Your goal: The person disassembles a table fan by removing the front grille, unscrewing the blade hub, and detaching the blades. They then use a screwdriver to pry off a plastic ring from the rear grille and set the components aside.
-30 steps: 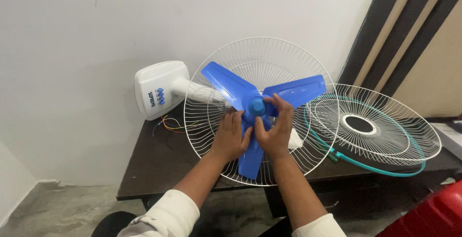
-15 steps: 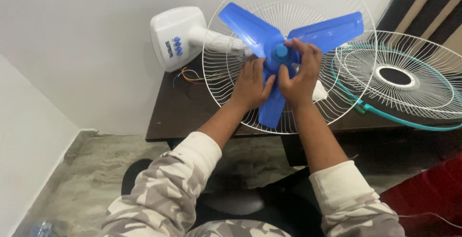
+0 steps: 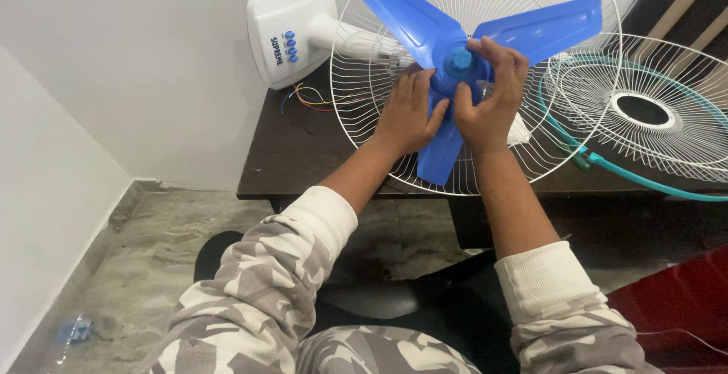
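A blue three-bladed fan blade point(image 3: 409, 14) sits in front of a white wire rear guard point(image 3: 356, 78) on a dark table point(image 3: 296, 154). My left hand point(image 3: 406, 112) lies flat against the guard and the blade's lower-left side. Wrapped around the blade's hub is my right hand point(image 3: 489, 93), its fingers next to the blue hub cap point(image 3: 459, 60). The fan's white motor neck joins a white base point(image 3: 292, 33) with blue buttons, leaning at the wall.
A second wire guard point(image 3: 644, 112) with a teal rim lies flat on the table to the right. Coloured loose wires point(image 3: 311, 99) trail from the base. A red object point(image 3: 675, 321) is at lower right; a small plastic piece point(image 3: 74, 330) lies on the stone floor.
The view has tilted down and pulled back, so my sleeves and lap show. Both hands stay on the blade hub; my right fingers have shifted a little around the cap.
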